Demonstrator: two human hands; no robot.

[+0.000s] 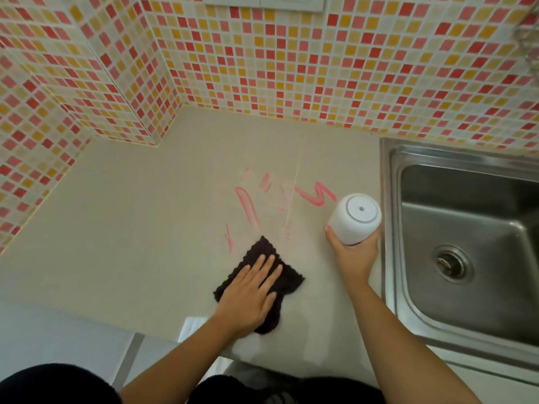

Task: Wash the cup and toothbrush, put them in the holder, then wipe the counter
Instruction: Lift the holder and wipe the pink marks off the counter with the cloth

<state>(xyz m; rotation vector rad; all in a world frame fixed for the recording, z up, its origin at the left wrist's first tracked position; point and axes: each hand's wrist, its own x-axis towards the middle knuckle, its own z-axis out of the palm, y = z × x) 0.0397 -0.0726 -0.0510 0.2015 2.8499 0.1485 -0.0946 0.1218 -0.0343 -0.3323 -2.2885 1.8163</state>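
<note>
Left hand, fingers flat, presses black cloth; sweep firmly into pink smears just beyond the fingertips, right hand clasping the upturned cup clear.

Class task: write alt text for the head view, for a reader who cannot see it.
A left hand presses a dark cloth on a beige counter streaked with pink smears. The right hand grips a white cup beside a steel sink.

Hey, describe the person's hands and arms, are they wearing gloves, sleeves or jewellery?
Both the left hand and right hand are bare: no gloves, rings, watch or bracelet visible. The left forearm and right forearm show no sleeves. Black clothing appears at the bottom edge.
</note>
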